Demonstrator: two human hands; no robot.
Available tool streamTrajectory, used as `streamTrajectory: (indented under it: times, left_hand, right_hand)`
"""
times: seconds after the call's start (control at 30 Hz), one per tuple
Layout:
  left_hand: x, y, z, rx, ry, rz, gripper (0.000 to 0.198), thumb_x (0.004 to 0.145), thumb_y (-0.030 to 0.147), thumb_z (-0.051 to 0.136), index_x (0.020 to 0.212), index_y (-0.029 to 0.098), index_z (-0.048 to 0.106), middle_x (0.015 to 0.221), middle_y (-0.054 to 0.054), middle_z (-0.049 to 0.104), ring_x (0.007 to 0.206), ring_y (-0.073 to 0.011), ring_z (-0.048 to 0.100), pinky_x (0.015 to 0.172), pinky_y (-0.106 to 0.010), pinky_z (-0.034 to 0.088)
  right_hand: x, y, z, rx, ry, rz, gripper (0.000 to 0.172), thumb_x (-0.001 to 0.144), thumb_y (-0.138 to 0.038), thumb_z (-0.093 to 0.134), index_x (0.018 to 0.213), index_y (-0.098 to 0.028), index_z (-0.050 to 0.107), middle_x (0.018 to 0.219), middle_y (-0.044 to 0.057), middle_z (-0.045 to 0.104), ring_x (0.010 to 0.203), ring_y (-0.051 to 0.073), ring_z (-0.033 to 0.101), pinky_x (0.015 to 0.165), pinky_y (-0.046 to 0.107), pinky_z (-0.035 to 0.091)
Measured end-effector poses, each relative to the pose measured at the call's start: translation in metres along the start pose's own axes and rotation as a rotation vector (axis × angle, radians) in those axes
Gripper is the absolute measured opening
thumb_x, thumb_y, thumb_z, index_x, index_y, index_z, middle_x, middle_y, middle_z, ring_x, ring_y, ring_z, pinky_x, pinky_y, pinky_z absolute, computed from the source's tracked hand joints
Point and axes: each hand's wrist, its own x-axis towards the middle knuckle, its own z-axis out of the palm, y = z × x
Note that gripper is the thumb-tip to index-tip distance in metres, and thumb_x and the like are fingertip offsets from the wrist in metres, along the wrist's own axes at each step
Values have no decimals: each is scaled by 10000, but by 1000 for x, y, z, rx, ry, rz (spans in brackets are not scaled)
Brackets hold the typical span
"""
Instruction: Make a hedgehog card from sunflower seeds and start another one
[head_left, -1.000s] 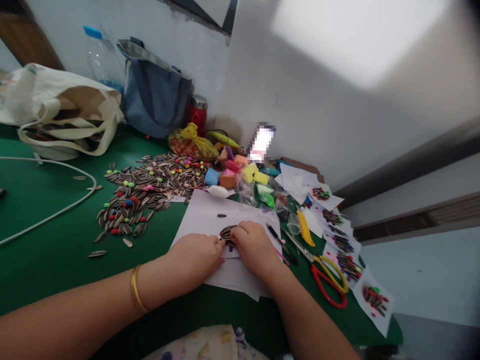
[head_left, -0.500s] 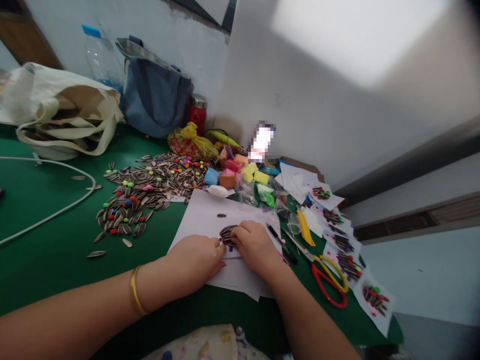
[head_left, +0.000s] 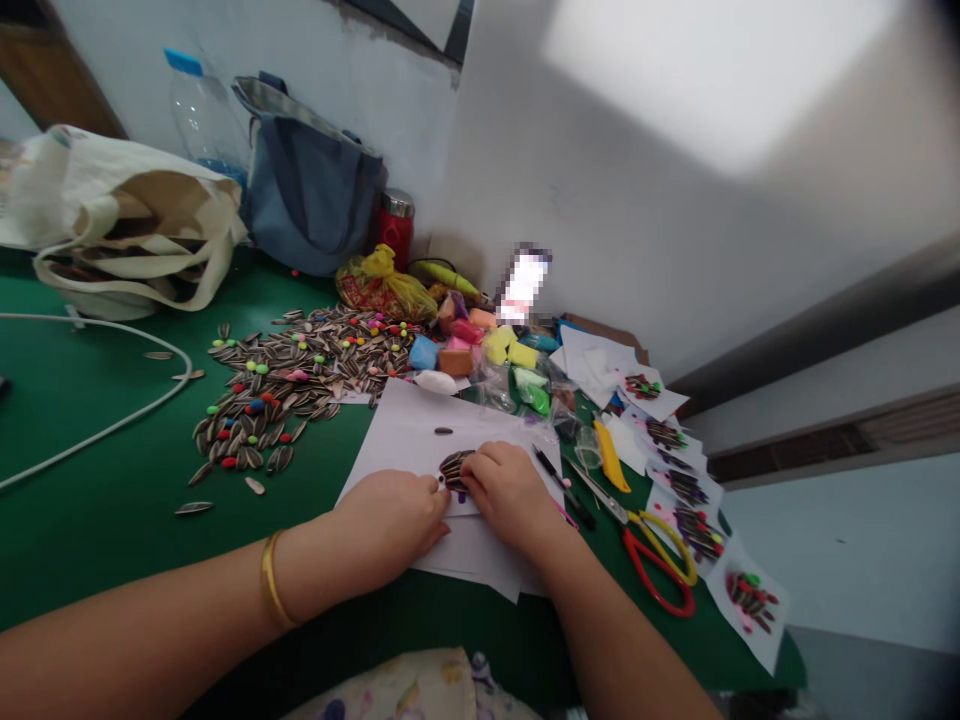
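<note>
A cluster of striped sunflower seeds (head_left: 454, 470) sits on white paper (head_left: 397, 432), with a bit of purple and a small black-and-white dot at its lower left. My left hand (head_left: 394, 520) is closed, thumb and fingertips pressed together at the cluster's lower left edge. Curled over its right side, my right hand (head_left: 514, 495) touches the seeds with its fingertips. Whatever lies between the fingers of either hand is hidden. One loose seed (head_left: 443, 431) rests on the paper above the cluster.
Left lies a heap of sunflower seeds (head_left: 300, 365), some coloured. Behind the paper are clay blocks (head_left: 455, 361) and a phone (head_left: 523, 285). Scissors (head_left: 637, 530), a black pen (head_left: 562, 485) and a yellow cutter (head_left: 611, 456) lie right, beside several seed-decorated papers (head_left: 776, 645). Bags (head_left: 311, 190) stand behind.
Almost nothing differs. Both hands stay at the seed cluster, with at most a very slight shift of the fingers.
</note>
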Motion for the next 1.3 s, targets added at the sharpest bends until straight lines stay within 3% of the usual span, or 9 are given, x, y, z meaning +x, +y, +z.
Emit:
streamTrajectory:
  times: [1.3]
  left_hand:
    - [-1,0,-3,-5,-26,-2,209,889,334,539,968,169,640,766,-81,670,649,-259,663,574,-350,494]
  right_hand:
    - [-3,-4,-7,-57,14,-37,100,924,-179,556,870,-183,639,889,46,620,866,193,512,786,319,323]
